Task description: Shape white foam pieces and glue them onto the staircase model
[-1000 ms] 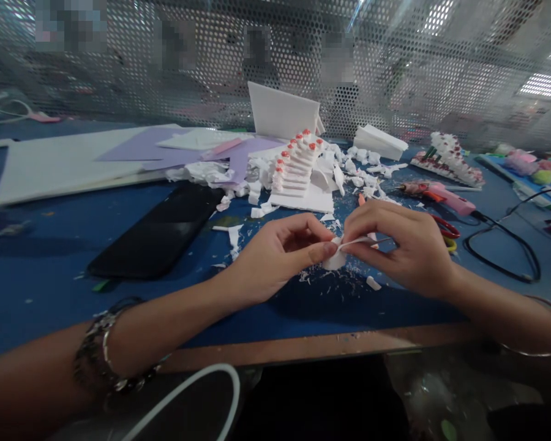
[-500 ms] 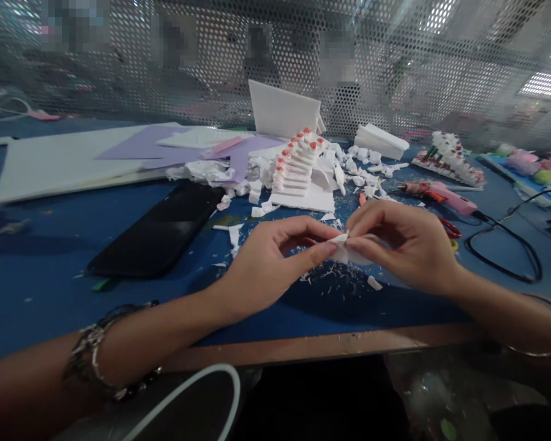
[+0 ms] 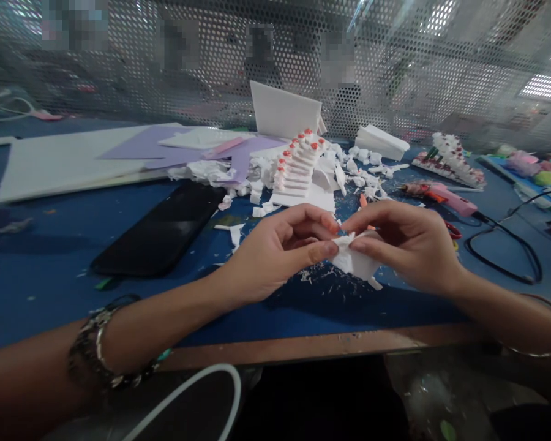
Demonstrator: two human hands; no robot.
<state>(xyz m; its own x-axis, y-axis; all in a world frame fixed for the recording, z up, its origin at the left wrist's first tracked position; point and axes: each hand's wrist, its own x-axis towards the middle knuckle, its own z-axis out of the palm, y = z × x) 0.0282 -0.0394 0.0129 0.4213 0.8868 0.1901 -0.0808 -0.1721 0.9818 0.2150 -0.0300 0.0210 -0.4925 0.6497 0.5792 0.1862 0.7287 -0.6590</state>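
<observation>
Between my two hands is a small crumpled piece of white paper (image 3: 354, 260), held over the front of the blue table. My left hand (image 3: 282, 251) pinches its left edge with thumb and fingers. On the other side, my right hand (image 3: 401, 245) grips it the same way, fingers curled and thumb on top. Behind my hands stands a small white stepped model (image 3: 295, 174) with red dots along its sides, on a white base. Torn white scraps (image 3: 356, 168) lie around it.
A black phone (image 3: 158, 229) lies left. Purple sheets (image 3: 135, 144) rest on a white board (image 3: 37, 162) behind it. At right are a pink glue gun (image 3: 450, 197) with a looping black cord (image 3: 526, 242) and a white decorated model (image 3: 450, 159). Perforated metal mesh (image 3: 294, 61) rises behind.
The paper has turned and hangs lower, so more of its white face shows between my hands. My left fingers have lifted a little.
</observation>
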